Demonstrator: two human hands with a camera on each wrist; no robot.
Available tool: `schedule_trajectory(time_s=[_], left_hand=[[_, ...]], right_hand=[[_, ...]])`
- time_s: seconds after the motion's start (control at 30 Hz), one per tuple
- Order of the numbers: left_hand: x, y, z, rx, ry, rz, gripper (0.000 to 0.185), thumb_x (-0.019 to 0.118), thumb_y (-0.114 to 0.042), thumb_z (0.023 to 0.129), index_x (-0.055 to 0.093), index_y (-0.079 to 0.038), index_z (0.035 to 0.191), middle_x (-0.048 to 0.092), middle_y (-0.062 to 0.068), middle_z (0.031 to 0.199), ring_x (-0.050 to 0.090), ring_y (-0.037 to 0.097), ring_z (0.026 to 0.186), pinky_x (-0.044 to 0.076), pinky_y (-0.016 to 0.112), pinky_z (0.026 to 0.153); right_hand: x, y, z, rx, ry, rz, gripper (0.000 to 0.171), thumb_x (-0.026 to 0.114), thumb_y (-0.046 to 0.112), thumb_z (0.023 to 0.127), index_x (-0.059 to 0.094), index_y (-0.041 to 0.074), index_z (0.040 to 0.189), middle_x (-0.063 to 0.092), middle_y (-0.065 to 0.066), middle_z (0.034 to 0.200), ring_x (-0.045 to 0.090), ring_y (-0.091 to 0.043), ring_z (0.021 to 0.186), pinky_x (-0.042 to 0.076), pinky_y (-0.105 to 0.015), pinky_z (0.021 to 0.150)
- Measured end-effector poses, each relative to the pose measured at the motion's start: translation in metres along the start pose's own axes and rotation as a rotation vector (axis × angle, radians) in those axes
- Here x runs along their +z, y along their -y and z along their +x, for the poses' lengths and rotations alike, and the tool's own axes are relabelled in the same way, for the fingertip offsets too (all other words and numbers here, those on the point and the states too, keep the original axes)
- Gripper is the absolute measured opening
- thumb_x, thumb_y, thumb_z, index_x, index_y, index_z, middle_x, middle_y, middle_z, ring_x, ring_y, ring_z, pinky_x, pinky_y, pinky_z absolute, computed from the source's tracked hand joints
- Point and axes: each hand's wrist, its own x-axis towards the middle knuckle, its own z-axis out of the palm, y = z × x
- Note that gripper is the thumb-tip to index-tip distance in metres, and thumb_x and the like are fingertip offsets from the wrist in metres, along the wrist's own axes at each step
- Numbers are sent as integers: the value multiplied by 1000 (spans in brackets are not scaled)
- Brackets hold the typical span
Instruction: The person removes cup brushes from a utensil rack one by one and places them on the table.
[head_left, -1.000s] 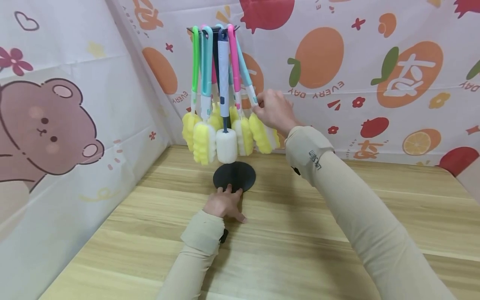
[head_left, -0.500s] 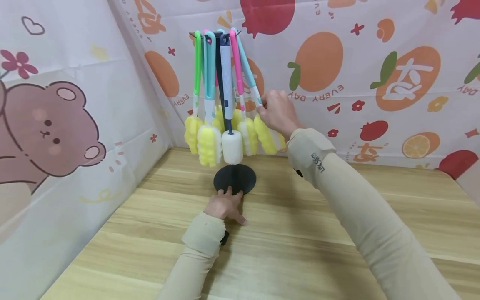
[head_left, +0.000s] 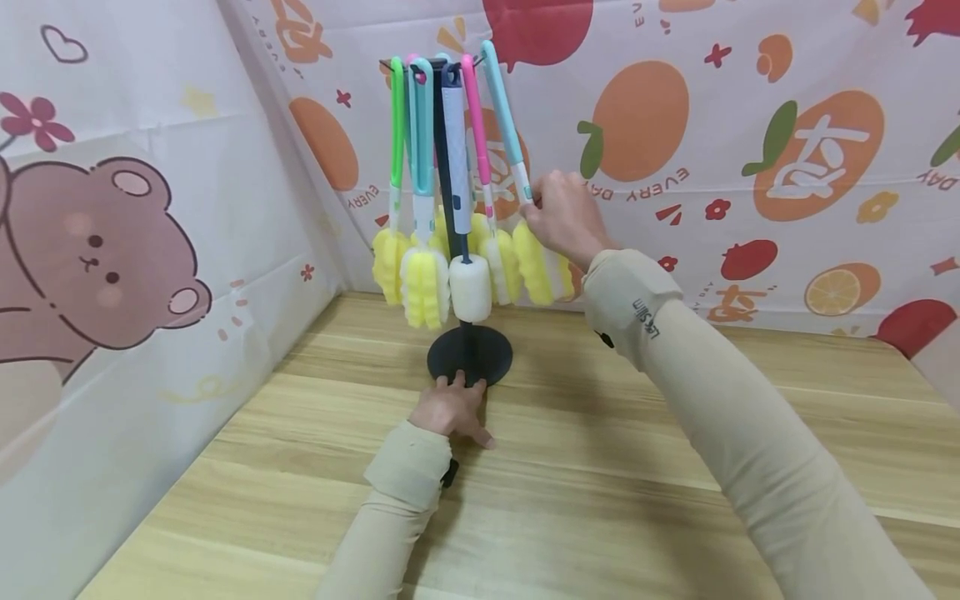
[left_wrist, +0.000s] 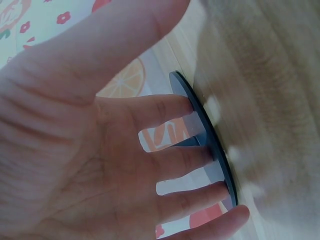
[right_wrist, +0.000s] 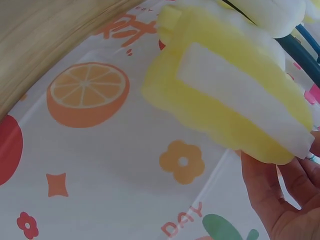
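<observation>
Porous yellow sponge head [right_wrist: 225,107], glossy plastic handle [head_left: 506,117], matt black stand base [head_left: 470,353], wood-grain table [head_left: 600,467].

One black stand [head_left: 469,354] carries about seven sponge brushes [head_left: 424,287], some hidden behind others. Two hands work here: left hand [head_left: 450,408], right hand [head_left: 564,218].

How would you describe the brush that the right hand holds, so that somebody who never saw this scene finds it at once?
Find the black stand on the wooden table, hung with sponge brushes. The brush is the rightmost one, gripped by the right hand just above its yellow sponge. Unlike the others hanging straight, its light blue handle leans away from the stand, its top raised above the rest.
</observation>
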Motion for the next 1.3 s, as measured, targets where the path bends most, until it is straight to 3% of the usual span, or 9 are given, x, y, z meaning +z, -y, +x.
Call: schedule_trajectory(time_s=[0.3, 0.67, 0.93, 1.3], left_hand=[[0, 1, 1, -4, 3, 14, 94, 84, -47, 82, 40, -12, 157, 28, 26, 160, 31, 47, 142, 36, 58, 107], [-2, 2, 1, 4, -3, -4, 94, 84, -47, 82, 39, -11, 157, 27, 26, 160, 31, 47, 142, 35, 59, 108], [-3, 1, -1, -3, 2, -8, 95, 84, -47, 82, 39, -12, 157, 27, 26, 161, 30, 47, 142, 35, 58, 108], [-1, 0, 0, 2, 15, -8, 95, 83, -47, 83, 37, -12, 158, 25, 26, 162, 29, 46, 143, 35, 58, 108]], right_hand=[[2, -10, -5, 16, 14, 40, 24, 58, 7, 100, 76, -7, 105, 74, -19, 98, 56, -22, 73, 46, -30, 63], [3, -17, -9, 49, 38, 86, 25, 59, 9, 101, 74, -7, 114, 71, -19, 105, 55, -28, 92, 48, -34, 74], [3, -34, -25, 22, 8, 137, 23, 60, 6, 98, 76, -9, 104, 73, -21, 96, 61, -28, 81, 49, -32, 67], [9, -51, -32, 63, 8, 160, 23, 60, 6, 99, 74, -10, 106, 71, -22, 95, 59, -30, 79, 52, -34, 69]])
